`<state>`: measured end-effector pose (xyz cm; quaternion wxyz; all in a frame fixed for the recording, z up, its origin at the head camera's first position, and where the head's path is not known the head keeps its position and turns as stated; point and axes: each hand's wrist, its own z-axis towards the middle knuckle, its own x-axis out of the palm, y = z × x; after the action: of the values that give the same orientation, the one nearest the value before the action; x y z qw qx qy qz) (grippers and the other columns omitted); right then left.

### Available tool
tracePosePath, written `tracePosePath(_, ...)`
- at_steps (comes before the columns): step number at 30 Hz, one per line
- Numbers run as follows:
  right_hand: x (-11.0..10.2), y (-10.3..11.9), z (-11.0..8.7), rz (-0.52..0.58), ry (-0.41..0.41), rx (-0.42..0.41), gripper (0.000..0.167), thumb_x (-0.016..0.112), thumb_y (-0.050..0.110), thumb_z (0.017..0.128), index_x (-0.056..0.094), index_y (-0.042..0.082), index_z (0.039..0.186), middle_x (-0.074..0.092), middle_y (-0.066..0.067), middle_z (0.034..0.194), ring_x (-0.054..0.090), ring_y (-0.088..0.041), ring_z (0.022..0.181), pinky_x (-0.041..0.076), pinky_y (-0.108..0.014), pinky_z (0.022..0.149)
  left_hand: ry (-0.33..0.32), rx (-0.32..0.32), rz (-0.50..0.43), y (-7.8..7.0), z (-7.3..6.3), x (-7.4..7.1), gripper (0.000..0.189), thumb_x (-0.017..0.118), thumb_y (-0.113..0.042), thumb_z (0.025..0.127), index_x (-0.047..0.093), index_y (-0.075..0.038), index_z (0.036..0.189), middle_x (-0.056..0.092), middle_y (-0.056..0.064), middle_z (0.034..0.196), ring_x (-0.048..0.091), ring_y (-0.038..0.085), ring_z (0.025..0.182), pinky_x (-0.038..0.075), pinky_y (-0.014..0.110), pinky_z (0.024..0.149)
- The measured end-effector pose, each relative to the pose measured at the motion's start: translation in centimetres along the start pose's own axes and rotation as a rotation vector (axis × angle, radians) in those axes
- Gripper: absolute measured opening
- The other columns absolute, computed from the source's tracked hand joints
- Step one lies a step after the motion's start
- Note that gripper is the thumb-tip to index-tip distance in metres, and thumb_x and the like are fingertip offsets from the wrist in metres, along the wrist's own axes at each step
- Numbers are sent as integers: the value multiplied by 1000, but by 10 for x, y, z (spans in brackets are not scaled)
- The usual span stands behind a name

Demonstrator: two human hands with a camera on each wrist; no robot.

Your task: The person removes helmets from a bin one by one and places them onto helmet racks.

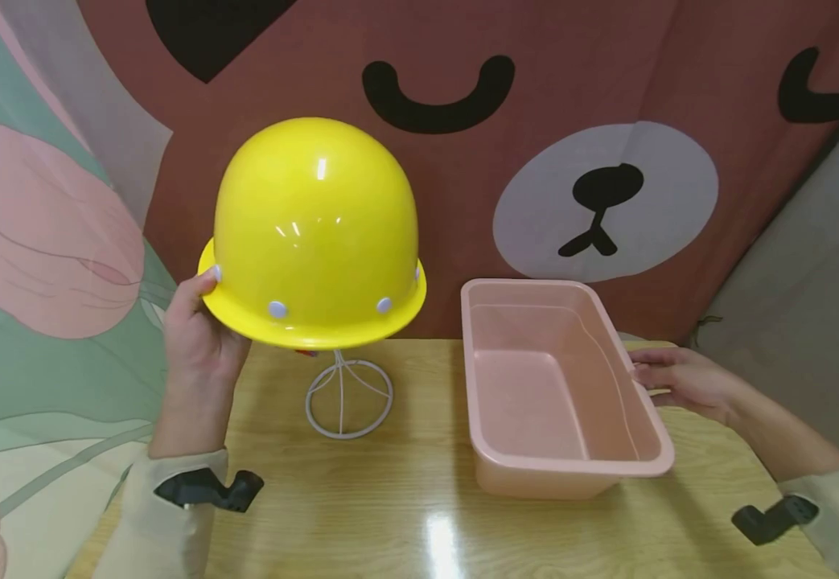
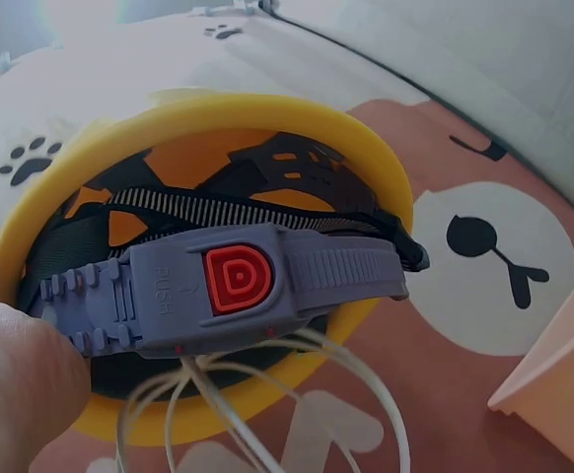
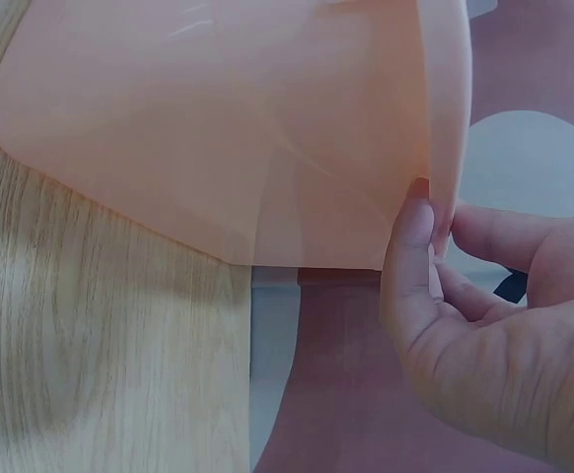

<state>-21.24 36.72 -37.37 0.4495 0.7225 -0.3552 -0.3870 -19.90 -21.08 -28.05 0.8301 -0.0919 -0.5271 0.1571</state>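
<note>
A yellow hard hat (image 1: 318, 225) is over a white wire stand (image 1: 347, 436). My left hand (image 1: 205, 330) grips its brim at the left, thumb on top. In the left wrist view, the hat's underside shows a grey adjuster band (image 2: 336, 268) with a red button (image 2: 238, 279), and the stand's wires rise toward it. To the right, a pink plastic basin (image 1: 520, 402) has nothing in it. My right hand (image 1: 687, 382) is at the basin's right rim; the right wrist view shows thumb and fingers pinching that rim (image 3: 447, 118).
Both stand on a wooden table (image 1: 397, 507). Right behind the table hangs a curtain (image 1: 448, 201) printed with a brown bear, and a green and pink printed part (image 1: 43, 233) runs along the left. A pale grey surface (image 1: 810, 265) borders the right side.
</note>
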Motion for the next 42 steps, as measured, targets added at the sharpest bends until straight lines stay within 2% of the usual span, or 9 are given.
tracePosePath(5,2,0,0,6,4,-8,52,47,6,107,26,-23,144,67,6,110,66,-9,100,58,-33,84,-32,20,-33,-3,2,-11,34,36,1,102,44,7,134,60,20,121,66,32,107,56,38,94)
tracePosePath(13,3,1,1,-7,-18,14,57,47,7,107,20,-23,147,66,6,110,65,-7,99,58,-32,85,-47,27,-73,-7,1,-34,34,39,4,99,44,7,132,60,21,119,67,33,106,57,40,92)
tracePosePath(20,0,0,0,0,8,-10,59,47,8,107,18,-25,147,67,7,112,66,-7,102,58,-32,86,-30,-7,-57,-5,3,-52,33,35,1,100,46,6,130,61,19,119,66,31,105,58,38,91)
tracePosePath(23,0,0,0,9,14,-11,58,48,8,107,19,-24,146,67,7,112,66,-8,102,58,-32,86,-41,-8,-57,-3,2,-59,32,37,2,98,47,5,129,62,18,117,66,31,104,58,38,91)
tracePosePath(27,0,0,2,22,17,-19,56,47,6,107,20,-25,145,67,6,111,66,-9,101,58,-32,86,-68,1,-38,-1,0,-66,36,44,5,93,47,5,129,62,17,117,65,29,104,57,37,91)
tracePosePath(35,3,2,2,17,11,-17,57,45,4,107,15,-25,146,66,7,112,66,-8,101,58,-32,85,-119,-13,-116,3,-5,-77,42,48,7,88,47,3,129,63,18,116,66,31,102,58,39,88)
tracePosePath(42,5,3,2,8,13,-10,57,44,5,107,15,-25,146,66,7,112,65,-7,101,58,-32,85,-133,-2,-153,5,-7,-87,43,48,8,84,47,3,127,62,18,113,65,32,98,58,41,84)
